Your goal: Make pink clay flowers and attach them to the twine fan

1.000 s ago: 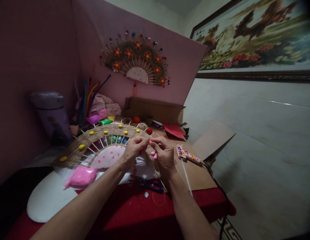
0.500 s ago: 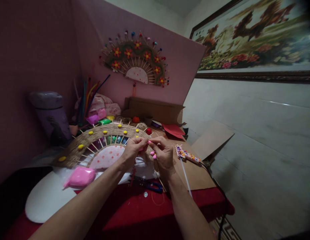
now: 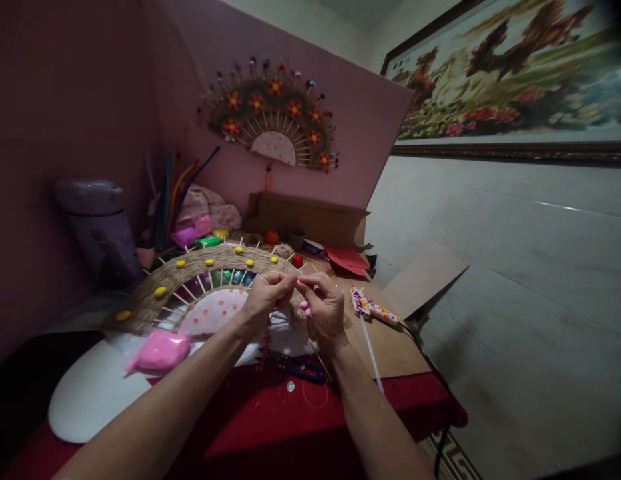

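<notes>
My left hand (image 3: pixel 268 295) and my right hand (image 3: pixel 327 308) meet in front of the half-round fan (image 3: pixel 155 283), which is wrapped in twine and dotted with yellow blobs. Between their pinched fingertips is a small piece of pink modelling clay (image 3: pixel 298 283). More pink clay pieces (image 3: pixel 306 308) show below my right fingers, apparently on a thin stick that runs down by the palm. A little more pink shows under my left fingers, mostly hidden. A bag of pink clay (image 3: pixel 160 351) lies left of my left forearm.
Blue-handled scissors (image 3: pixel 305 371) lie below the hands on the red cloth (image 3: pixel 240 427). A flower-patterned glue gun (image 3: pixel 373 308) with a glue stick rests on cardboard (image 3: pixel 400 353) at right. A white board (image 3: pixel 90 400) lies left. A finished fan (image 3: pixel 275 120) hangs behind.
My hands stay together, pinching the pink clay, with only slight finger movement. The pink pieces under my right fingers are a little more covered. The view has shifted slightly.
</notes>
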The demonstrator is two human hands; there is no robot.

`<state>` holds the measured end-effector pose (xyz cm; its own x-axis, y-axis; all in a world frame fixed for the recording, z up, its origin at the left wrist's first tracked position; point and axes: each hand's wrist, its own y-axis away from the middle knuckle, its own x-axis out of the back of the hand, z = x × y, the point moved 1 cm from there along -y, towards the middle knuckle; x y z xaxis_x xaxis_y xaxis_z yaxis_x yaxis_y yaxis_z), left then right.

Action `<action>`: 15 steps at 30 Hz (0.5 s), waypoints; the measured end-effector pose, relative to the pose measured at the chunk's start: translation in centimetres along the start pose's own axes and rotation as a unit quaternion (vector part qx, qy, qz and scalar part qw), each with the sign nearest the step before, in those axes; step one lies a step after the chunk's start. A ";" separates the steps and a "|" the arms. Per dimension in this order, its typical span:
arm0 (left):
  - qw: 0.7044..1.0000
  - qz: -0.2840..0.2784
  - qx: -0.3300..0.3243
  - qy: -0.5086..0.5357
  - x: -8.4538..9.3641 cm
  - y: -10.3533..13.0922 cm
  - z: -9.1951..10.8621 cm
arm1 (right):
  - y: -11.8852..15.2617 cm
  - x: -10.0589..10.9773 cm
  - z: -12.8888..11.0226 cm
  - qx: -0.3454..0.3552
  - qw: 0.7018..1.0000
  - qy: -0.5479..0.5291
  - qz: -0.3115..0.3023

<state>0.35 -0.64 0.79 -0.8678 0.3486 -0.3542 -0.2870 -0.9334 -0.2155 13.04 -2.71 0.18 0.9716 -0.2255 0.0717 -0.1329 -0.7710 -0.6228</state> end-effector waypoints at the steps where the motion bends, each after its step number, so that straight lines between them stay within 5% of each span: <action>1: 1.000 0.001 0.003 -0.003 0.0 0.0 0.0 | 0.0 0.0 -0.1 0.001 1.000 0.002 0.001; 15: 1.000 -0.012 -0.002 -0.010 -0.2 0.1 0.2 | 0.1 0.0 -0.1 -0.025 1.000 -0.005 -0.007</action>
<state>0.39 -0.82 0.99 -0.8688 0.3682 -0.3310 -0.3056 -0.9248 -0.2266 12.98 -2.80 0.22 0.9752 -0.2092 0.0719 -0.1294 -0.8031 -0.5816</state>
